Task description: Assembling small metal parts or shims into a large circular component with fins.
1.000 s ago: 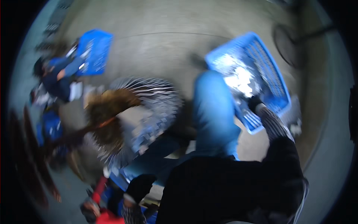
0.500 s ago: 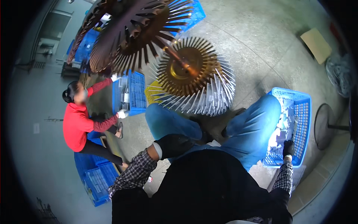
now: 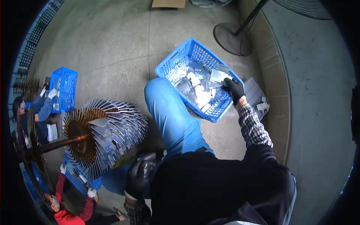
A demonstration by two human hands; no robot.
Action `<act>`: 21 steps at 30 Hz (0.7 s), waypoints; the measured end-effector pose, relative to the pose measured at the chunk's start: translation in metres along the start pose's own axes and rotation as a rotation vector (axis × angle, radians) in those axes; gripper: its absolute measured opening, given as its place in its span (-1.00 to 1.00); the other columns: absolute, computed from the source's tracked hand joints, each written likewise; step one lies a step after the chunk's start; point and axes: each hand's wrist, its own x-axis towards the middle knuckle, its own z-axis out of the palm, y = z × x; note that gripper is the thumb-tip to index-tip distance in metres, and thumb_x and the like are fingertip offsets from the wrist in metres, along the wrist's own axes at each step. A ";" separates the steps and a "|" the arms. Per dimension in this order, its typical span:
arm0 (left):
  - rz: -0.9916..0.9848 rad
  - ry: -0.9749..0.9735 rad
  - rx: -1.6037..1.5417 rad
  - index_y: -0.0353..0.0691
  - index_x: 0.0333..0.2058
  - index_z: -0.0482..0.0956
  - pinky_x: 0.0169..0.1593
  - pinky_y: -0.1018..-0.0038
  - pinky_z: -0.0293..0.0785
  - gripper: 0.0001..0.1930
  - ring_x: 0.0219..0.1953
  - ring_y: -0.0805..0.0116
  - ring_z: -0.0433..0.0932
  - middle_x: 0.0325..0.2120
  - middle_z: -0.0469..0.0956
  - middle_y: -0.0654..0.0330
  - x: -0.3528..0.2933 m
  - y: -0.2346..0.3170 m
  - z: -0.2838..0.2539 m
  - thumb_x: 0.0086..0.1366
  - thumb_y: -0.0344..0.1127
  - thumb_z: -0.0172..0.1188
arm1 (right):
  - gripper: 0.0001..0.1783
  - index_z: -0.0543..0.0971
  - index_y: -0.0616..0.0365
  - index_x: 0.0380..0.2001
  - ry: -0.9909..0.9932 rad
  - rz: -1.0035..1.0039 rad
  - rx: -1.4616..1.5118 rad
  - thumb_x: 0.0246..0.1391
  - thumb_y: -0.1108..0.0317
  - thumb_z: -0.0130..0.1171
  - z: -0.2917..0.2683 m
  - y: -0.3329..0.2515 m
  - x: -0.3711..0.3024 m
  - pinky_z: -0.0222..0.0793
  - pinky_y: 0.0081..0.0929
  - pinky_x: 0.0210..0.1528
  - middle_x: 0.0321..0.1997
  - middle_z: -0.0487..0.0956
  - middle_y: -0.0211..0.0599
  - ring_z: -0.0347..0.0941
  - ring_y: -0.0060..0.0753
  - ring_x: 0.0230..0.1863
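Note:
My right hand [image 3: 234,90], in a black glove, reaches over the near right side of a blue plastic basket [image 3: 175,56]. Its fingers close at the edge of a flat silvery metal plate [image 3: 218,76] on top of the pile. Other thin plates [image 3: 184,87] lie loose in the basket, some shining in bright light. My left hand [image 3: 141,174], also black-gloved, is low by my left thigh with its fingers curled; whatever is inside them is hidden. Next to it stands a round rack [image 3: 77,131] with radiating slots, filled with upright metal plates [image 3: 122,129].
A rusty shaft [image 3: 62,144] runs left from the rack. Two co-workers handle blue baskets [image 3: 68,90] at the left, one in a red top [image 3: 69,217]. A fan stand's round base [image 3: 233,39] and a grey tray [image 3: 255,95] lie beyond my basket, near the wall.
My view has swung right toward the basket, so the rack now shows at the left. My right hand has moved from the basket's near rim onto the plates. My left hand stays by my lap.

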 end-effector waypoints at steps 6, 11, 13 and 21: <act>0.088 0.093 -0.640 -0.37 0.45 0.22 0.35 0.15 0.42 -0.31 0.29 0.03 0.49 0.38 0.35 -0.15 0.101 0.020 0.020 0.65 0.11 -0.17 | -0.70 0.67 0.32 -0.20 -0.376 -0.247 -0.018 0.33 0.23 0.30 0.050 -0.089 -0.113 0.68 -0.43 -0.22 -0.31 0.62 -0.18 0.56 -0.37 -0.43; 0.071 0.068 -1.238 -0.32 0.48 0.15 0.48 0.18 0.29 -0.31 0.39 -0.01 0.41 0.42 0.31 -0.12 0.130 0.013 0.020 0.64 0.10 -0.13 | -0.68 0.67 0.29 -0.19 -0.872 -0.335 -0.364 0.35 0.18 0.31 0.122 -0.144 -0.167 0.63 -0.51 -0.24 -0.34 0.59 -0.21 0.49 -0.44 -0.51; -0.023 0.026 -1.308 -0.31 0.48 0.15 0.47 0.20 0.32 -0.31 0.39 0.02 0.42 0.43 0.30 -0.10 0.115 0.006 0.014 0.63 0.10 -0.11 | -0.61 0.66 0.30 -0.19 -1.015 -0.160 -0.666 0.37 0.10 0.29 0.145 -0.154 -0.182 0.65 -0.52 -0.25 -0.37 0.55 -0.20 0.40 -0.49 -0.60; -0.166 -0.071 -1.829 -0.25 0.49 0.17 0.43 0.22 0.40 -0.35 0.36 0.09 0.48 0.43 0.32 -0.08 0.084 -0.029 0.016 0.64 0.06 -0.09 | -0.72 0.67 0.30 -0.11 -1.147 -0.183 -0.459 0.25 0.31 0.39 0.192 -0.139 -0.184 0.53 -0.48 -0.30 -0.26 0.64 -0.24 0.50 -0.44 -0.53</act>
